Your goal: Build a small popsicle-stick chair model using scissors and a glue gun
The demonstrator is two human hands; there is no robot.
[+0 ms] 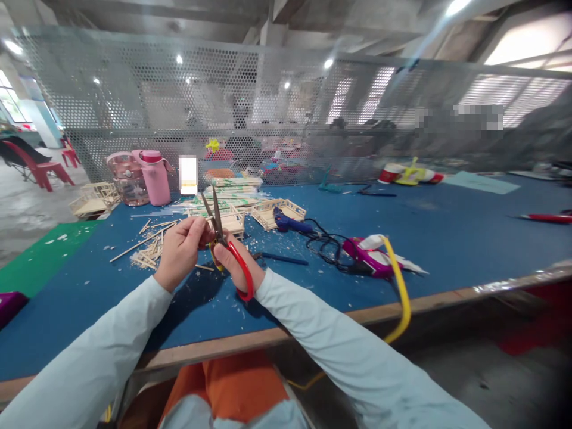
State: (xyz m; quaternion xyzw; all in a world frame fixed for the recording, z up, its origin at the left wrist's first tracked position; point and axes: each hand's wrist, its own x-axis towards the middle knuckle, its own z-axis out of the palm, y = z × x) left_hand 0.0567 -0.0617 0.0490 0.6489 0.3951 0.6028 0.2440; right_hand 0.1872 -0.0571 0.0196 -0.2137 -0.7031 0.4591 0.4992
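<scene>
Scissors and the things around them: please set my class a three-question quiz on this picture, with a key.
1. Which of the person's hands grips the scissors?
2. True or false: the blades are fully closed.
3. In the picture, which lies to the right of the blue glue gun? A) pink bottle; B) loose sticks; C) purple-and-white item.

Key: 1. The right hand. 2. False; the blades stand apart. 3. C.

Red-handled scissors tilt upward in midair, metal blades parted; a small pale piece shows beside the blades.
</scene>
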